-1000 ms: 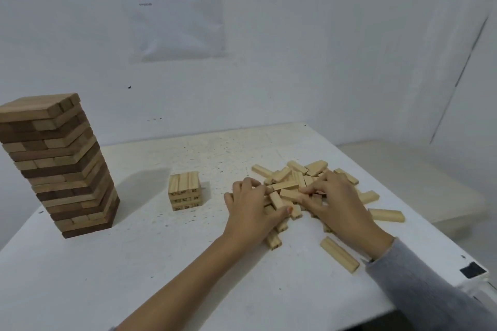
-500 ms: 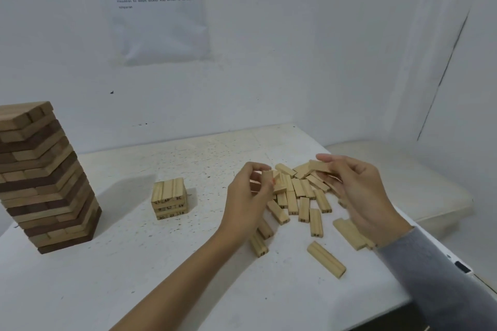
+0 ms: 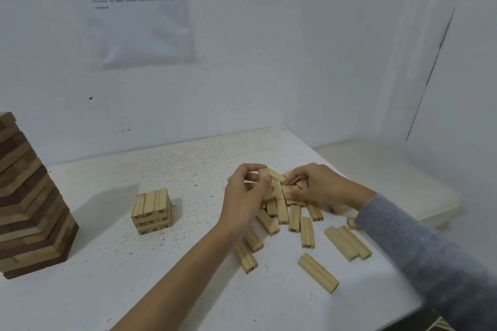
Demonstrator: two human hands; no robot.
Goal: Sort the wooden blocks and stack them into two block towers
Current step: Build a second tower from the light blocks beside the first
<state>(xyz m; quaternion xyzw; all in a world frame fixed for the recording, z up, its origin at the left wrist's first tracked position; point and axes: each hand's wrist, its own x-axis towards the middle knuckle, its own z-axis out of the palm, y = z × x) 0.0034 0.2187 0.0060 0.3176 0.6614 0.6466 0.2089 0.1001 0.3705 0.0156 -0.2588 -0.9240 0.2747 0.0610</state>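
Since half a second ago the right hand has come down from above the pile and now sits low among the loose blocks, while the left hand remains at the pile's left edge. Left hand: thumb and fingers pinch one light block, held roughly upright and raised above the heap. Right hand: fingers curled down into the top of the heap, touching several pieces; whether it actually grips one cannot be told. Its arm wears a grey sleeve; the left forearm is bare. The loose blocks lie scattered on the right half of the white speckled table, most pointing toward the camera, several showing printed numbers on their ends. One single block lies apart at the near side of the heap, and two blocks lie side by side, touching, to its right. A short stack of three layers of light numbered blocks stands on the table left of the hands, well apart from the heap. A tall tower of alternating dark and light layers stands at the far left, cut by the picture's edge. A printed sheet hangs on the wall behind; its text is too blurred to read.
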